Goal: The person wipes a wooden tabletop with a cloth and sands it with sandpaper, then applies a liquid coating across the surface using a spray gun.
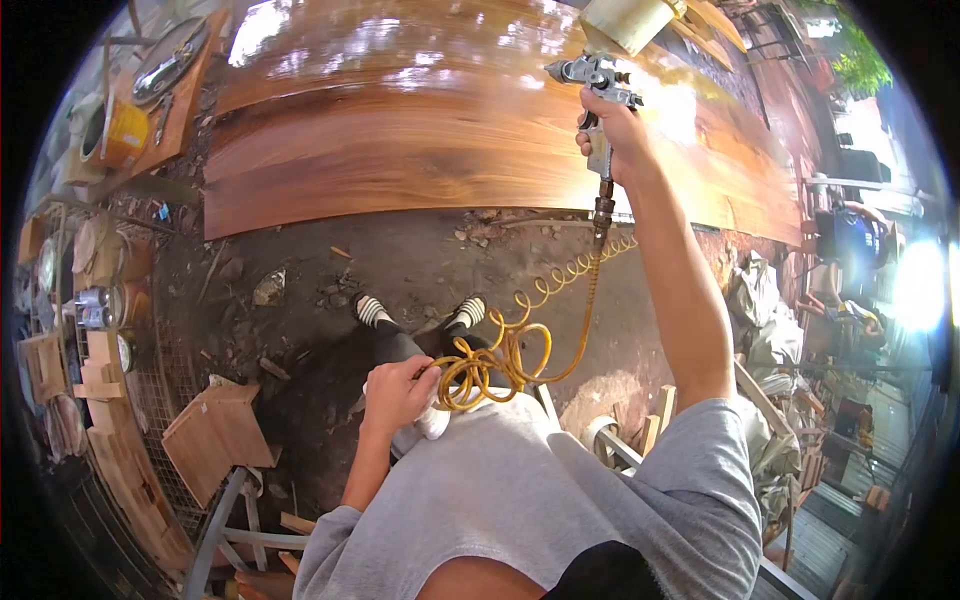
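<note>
My right hand grips the handle of a metal spray gun, its nozzle pointing left over the wood. On top of the gun is a pale paint cup. A yellow coiled air hose runs from the fitting under the handle down to my lap. Closed on a loop of that hose is my left hand, close to my waist, with something white below it. Beyond my feet spreads a broad brown wooden panel, glossy with bright reflections.
At the left stand an orange-yellow bucket and a board carrying a round metal lid. A wooden box-like piece lies lower left near a grey metal frame. Crumpled sheeting and wood scraps are piled at right.
</note>
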The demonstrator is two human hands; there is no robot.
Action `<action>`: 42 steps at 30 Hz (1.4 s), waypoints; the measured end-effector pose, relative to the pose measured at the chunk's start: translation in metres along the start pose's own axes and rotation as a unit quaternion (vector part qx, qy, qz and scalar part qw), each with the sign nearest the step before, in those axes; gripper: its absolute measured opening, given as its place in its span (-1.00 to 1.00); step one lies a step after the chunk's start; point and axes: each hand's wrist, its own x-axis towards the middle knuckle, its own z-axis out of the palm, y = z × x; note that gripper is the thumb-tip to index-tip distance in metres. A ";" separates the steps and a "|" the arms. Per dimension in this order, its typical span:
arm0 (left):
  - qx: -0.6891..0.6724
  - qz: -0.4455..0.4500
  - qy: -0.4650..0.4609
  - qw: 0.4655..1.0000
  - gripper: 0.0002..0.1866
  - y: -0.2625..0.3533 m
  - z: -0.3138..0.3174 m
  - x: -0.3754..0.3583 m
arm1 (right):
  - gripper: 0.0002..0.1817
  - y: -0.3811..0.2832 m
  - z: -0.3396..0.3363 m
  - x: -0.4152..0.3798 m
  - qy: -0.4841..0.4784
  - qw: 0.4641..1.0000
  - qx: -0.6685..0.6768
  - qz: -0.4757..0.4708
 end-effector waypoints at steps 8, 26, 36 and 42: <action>0.003 0.009 -0.015 1.000 -0.76 0.041 0.049 0.037 | -0.75 -0.005 -0.078 0.039 0.014 1.000 0.004 -0.008; 0.018 0.004 -0.019 1.000 -0.77 0.138 0.173 0.070 | -0.78 0.009 -0.253 0.071 0.059 0.998 0.019 -0.009; 0.031 0.031 -0.087 0.995 -0.80 0.173 0.214 0.113 | -0.76 0.011 -0.347 0.094 0.088 0.996 0.000 -0.017; 0.023 0.064 -0.127 0.990 -0.80 0.199 0.249 0.152 | -0.75 0.006 -0.400 0.097 0.116 0.993 0.002 -0.013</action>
